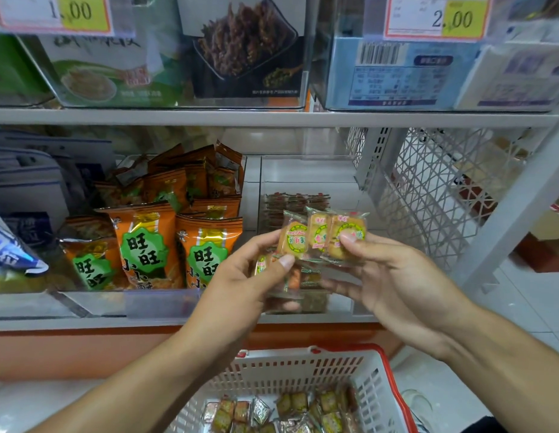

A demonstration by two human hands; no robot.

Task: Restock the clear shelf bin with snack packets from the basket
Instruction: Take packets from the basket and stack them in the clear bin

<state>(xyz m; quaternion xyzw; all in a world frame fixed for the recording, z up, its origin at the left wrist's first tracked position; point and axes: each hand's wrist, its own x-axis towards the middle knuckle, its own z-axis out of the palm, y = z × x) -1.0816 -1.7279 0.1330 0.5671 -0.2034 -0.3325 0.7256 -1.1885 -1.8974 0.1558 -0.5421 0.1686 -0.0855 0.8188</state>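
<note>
I have a fan of small snack packets held up at centre frame, in front of the clear shelf bin, with more lying in the basket at the bottom. They look light, with crinkly, slippery film over what I take to be brittle biscuits, so I would pinch the flat faces gently. My left hand curls round the lower packets, thumb on top; my right hand pinches the rightmost one, palm up.
</note>
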